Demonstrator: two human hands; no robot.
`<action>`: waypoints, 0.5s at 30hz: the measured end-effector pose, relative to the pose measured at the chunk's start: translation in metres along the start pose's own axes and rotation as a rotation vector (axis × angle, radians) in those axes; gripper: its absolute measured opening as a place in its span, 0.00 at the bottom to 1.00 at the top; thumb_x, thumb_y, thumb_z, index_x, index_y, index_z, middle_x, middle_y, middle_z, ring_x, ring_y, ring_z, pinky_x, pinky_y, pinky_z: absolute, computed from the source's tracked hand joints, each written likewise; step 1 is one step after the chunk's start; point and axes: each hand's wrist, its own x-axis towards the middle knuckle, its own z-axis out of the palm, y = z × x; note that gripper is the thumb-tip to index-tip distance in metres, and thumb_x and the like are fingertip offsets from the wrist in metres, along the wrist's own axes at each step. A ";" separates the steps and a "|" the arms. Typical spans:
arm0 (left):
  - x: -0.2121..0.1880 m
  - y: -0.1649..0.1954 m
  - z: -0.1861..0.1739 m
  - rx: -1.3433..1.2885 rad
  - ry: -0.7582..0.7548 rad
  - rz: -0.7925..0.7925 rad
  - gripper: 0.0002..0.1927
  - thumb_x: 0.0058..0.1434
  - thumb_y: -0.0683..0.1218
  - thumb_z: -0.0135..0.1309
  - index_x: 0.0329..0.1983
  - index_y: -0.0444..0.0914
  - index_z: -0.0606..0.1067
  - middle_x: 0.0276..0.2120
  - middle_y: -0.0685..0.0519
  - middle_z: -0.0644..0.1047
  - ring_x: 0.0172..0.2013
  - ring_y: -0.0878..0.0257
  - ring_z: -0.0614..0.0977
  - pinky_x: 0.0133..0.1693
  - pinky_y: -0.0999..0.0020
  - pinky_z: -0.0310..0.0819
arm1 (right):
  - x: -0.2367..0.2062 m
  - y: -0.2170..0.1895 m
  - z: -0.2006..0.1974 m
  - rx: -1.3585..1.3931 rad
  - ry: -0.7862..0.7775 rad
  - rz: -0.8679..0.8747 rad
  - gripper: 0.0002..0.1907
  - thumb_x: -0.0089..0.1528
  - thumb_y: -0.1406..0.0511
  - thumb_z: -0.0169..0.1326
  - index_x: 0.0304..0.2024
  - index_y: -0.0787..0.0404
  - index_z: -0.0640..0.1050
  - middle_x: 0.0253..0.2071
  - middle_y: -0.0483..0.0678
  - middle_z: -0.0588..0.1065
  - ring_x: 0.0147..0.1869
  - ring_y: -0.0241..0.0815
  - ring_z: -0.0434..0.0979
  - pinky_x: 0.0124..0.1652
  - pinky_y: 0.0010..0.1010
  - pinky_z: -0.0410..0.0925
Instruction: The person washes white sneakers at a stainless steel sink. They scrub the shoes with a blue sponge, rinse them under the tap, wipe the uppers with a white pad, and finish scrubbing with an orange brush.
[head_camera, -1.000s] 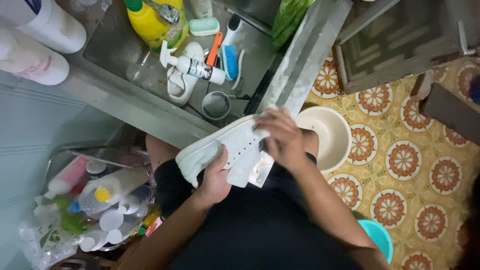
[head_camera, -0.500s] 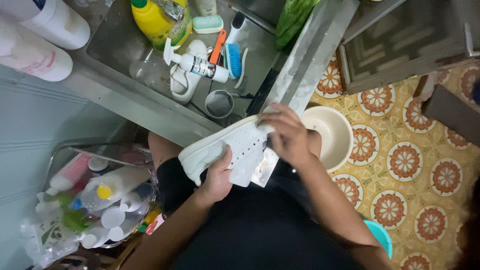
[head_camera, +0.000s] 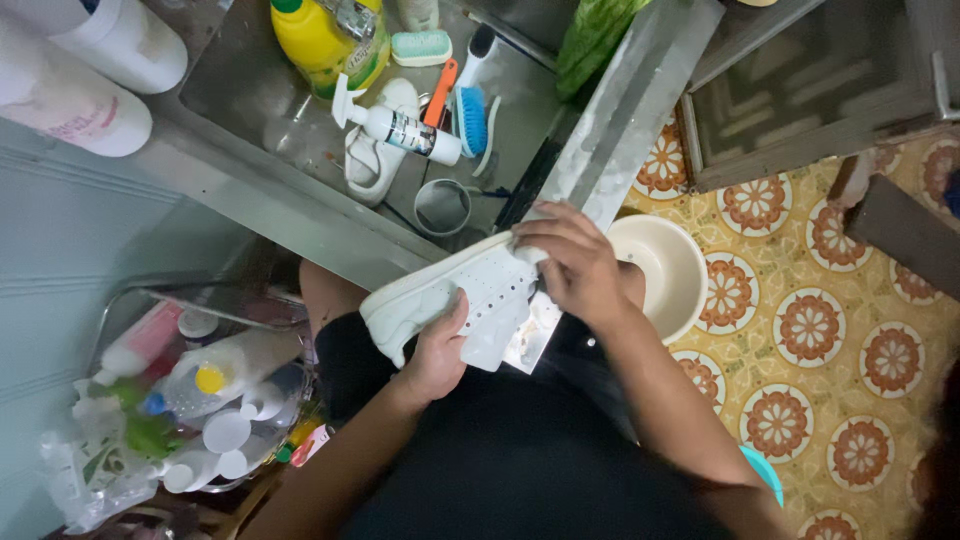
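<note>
We find a white shoe (head_camera: 450, 295) held over the person's lap, just off the near edge of the steel sink (head_camera: 250, 90). The left hand (head_camera: 435, 355) is clenched around the shoe from below, thumb pressed against the perforated side panel. The right hand (head_camera: 580, 265) grips the shoe's upper end from above, fingers curled over it; a pale cloth or insole (head_camera: 530, 335) hangs beneath that hand, and we cannot tell whether the fingers also pinch it. The shoe lies tilted, its sole rim toward the sink.

Inside the sink we record a second white shoe (head_camera: 375, 160) near the middle, a white pump bottle (head_camera: 400, 128) lying across it, a blue brush with an orange handle (head_camera: 465, 110) just beside the bottle, a round drain (head_camera: 442, 207) close to the near wall, a yellow bottle (head_camera: 325, 40) at the far edge and a small teal scrub brush (head_camera: 422, 47) next to it. Two large white containers (head_camera: 90, 70) stand at the sink's left corner.

On the patterned floor tiles (head_camera: 830, 330), a cream bowl (head_camera: 665, 275) sits just behind the right wrist, touching the sink's right end as far as we can tell. A wire basket of bottles (head_camera: 190, 390) stands below the sink at the person's left. A teal rim (head_camera: 765, 475) shows beside the right forearm.
</note>
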 end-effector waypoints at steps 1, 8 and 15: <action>0.000 0.000 -0.001 0.007 -0.017 0.007 0.31 0.75 0.57 0.36 0.71 0.31 0.61 0.62 0.43 0.72 0.62 0.55 0.74 0.63 0.57 0.66 | 0.001 0.000 0.000 -0.018 0.004 0.001 0.15 0.53 0.74 0.54 0.42 0.61 0.82 0.50 0.48 0.80 0.68 0.55 0.73 0.69 0.53 0.63; -0.001 0.005 -0.002 0.070 0.006 0.001 0.30 0.74 0.56 0.36 0.71 0.33 0.61 0.61 0.45 0.72 0.61 0.57 0.75 0.61 0.57 0.68 | 0.003 0.005 0.002 0.033 -0.026 0.009 0.18 0.54 0.76 0.52 0.44 0.57 0.82 0.52 0.44 0.80 0.69 0.52 0.73 0.71 0.49 0.62; 0.001 0.010 0.000 0.000 0.010 0.016 0.30 0.75 0.56 0.37 0.72 0.32 0.61 0.63 0.44 0.71 0.63 0.56 0.74 0.63 0.57 0.66 | 0.008 0.017 -0.005 0.129 -0.121 -0.099 0.16 0.56 0.75 0.52 0.45 0.61 0.80 0.55 0.48 0.79 0.68 0.57 0.73 0.67 0.46 0.66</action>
